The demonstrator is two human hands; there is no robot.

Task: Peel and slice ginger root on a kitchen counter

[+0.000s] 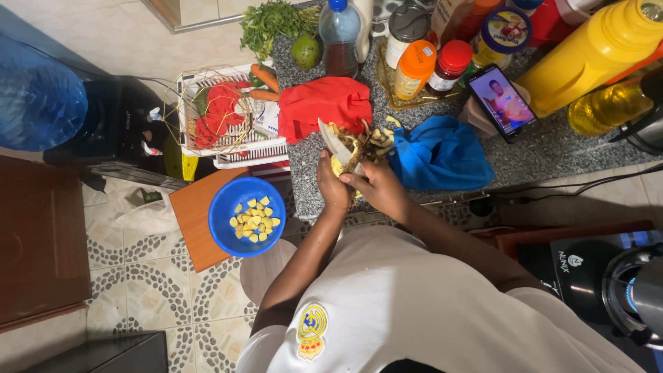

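Grip: left hand [334, 185] is closed around a knife [335, 143], blade pointing toward the upper left; right hand [376, 188] is clamped on a yellow peeled piece [338, 166], held between both hands at centre frame, over the counter edge.

Items, largest first:
- Granite counter [552, 155], one, upper right half of the frame.
- Water-cooler bottle [38, 97], one, blue, upper left.
- Yellow flask [597, 48], one, upper right corner.
- Blue cloth [442, 155], one, just right of the hands.
- Red cloth [324, 103], one, just above the hands.
- White basket [228, 128], one, left of the red cloth, holding red produce; two carrots [266, 79] along its upper right.
- Blue bowl [246, 216], one, lower left of the hands, on an orange board [197, 221]; many yellow cubes [254, 221] inside, too many to count surely.
- Peel heap [369, 141], one, touching the blue cloth.
- Phone [503, 102], one, screen lit, upper right.
- Oil bottle [608, 107], one, right edge.
- Lidded jars, two: orange lid [418, 65], red lid [450, 63].
- Green fruit [305, 50], one, top centre.
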